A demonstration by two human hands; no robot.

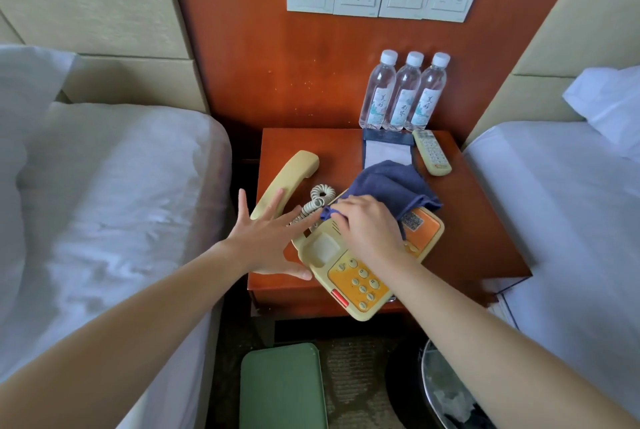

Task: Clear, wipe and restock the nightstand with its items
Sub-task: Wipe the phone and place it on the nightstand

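Three clear plastic water bottles (403,93), white-capped and labelled in brush script, stand at the red-brown wooden nightstand's (478,221) back edge. A yellowed telephone base (349,276) with an orange keypad overhangs its front edge. On it the right hand's (367,231) fingers bunch a blue cloth (391,183) — the left hand's (266,241) fingers are splayed, holding nothing.

We see a reddish-brown wooden table (485,221) against a wall panel (242,48) of the same warm tone. The telephone (349,276) is pale yellow with an orange keypad panel and a red strip. Its handset (287,179) and coiled cord (320,196) are cream. The cloth (391,183) is dusky blue. The three bottles (403,93) are clear, with white caps and pale labels printed in teal. The remote (432,151) is cream with a small orange mark. We also see white bedding (121,203) and a plain green stool (282,387).
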